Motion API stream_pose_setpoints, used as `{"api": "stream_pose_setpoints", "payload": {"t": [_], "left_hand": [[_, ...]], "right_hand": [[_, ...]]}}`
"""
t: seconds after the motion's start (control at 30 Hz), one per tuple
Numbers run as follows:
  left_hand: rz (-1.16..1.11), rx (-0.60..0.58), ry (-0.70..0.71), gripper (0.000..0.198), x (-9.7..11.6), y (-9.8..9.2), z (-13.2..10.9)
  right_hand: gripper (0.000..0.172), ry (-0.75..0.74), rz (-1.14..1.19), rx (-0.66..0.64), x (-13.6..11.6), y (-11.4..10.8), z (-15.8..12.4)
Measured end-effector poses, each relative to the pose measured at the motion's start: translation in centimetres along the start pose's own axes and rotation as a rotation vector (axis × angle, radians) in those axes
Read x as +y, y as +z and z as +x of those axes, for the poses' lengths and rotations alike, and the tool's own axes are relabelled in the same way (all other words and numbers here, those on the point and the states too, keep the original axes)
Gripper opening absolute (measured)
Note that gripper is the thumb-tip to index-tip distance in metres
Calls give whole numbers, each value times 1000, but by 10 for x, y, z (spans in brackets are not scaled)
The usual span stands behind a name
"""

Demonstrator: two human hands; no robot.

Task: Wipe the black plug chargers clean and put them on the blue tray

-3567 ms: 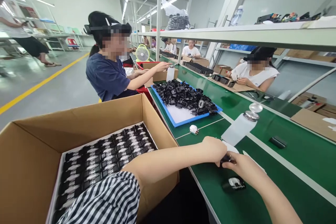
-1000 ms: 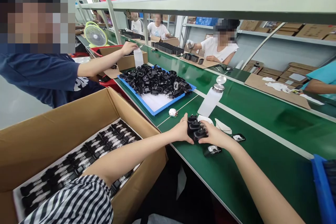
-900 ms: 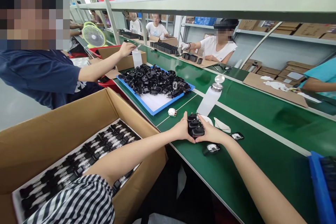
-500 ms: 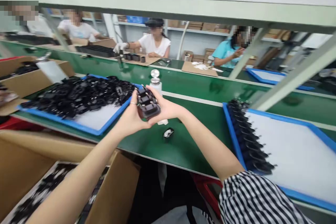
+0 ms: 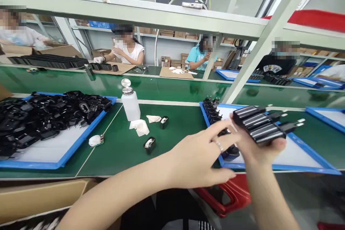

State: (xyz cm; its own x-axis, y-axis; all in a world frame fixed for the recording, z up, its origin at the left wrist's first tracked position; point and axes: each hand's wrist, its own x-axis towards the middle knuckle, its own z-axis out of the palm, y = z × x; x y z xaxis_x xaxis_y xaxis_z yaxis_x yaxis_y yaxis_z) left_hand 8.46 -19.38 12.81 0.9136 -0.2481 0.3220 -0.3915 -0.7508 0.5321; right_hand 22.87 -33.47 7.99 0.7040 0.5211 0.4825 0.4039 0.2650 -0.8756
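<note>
My right hand [image 5: 254, 152] holds a row of black plug adapters [image 5: 258, 124] side by side, their metal pins pointing right. Over the right-hand tray, the hand keeps them raised. My left hand [image 5: 199, 154], with a ring on one finger, is open. Its thumb and fingers are apart and its fingertips reach the right palm's edge; whether they touch is hard to tell. Behind the hands, a blue-rimmed tray [image 5: 309, 156] has rows of standing black adapters [image 5: 211, 111] along its left side, partly hidden by my hands.
Left lies a blue-rimmed tray [image 5: 58, 165] heaped with black parts [image 5: 54, 115]. A white pump bottle [image 5: 130, 106], white cloths [image 5: 139, 127] and two small black housings [image 5: 149, 145], [image 5: 164, 122] are on the green bench. A cardboard box [image 5: 40, 199] stands below. Co-workers sit opposite.
My hands have moved right, from the bench middle toward the right tray, with the adapters. The left hand has let go of them; the right hand holds them. The view has turned right.
</note>
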Motion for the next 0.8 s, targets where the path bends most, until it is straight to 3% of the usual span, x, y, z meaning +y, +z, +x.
{"api": "stream_pose_setpoints", "payload": {"t": [0.07, 0.1, 0.23, 0.37, 0.5, 0.63, 0.8], "left_hand": [[-27, -59, -1, 40, -10, 1, -14], [-33, -83, -28, 35, -18, 1, -24], [-46, -44, -341, 21, -58, 5, -69], [-41, 74, -728, 27, -84, -1, -113], [-38, 276, -998, 29, -95, -12, -153], [-47, 449, -1084, 28, -109, -12, -184], [-26, 386, -1097, 27, -129, -2, -190]], "right_hand": [[76, 138, -62, 153, 17, -40, 21], [77, 176, -95, 168, 29, -58, 34], [76, 336, -248, -12, 96, -103, 81], [79, 345, -337, -112, 144, -107, 103], [75, 302, -455, -247, 158, -105, 113], [60, 262, -628, -394, 159, -111, 121], [25, 258, -927, -459, 158, -116, 128]]}}
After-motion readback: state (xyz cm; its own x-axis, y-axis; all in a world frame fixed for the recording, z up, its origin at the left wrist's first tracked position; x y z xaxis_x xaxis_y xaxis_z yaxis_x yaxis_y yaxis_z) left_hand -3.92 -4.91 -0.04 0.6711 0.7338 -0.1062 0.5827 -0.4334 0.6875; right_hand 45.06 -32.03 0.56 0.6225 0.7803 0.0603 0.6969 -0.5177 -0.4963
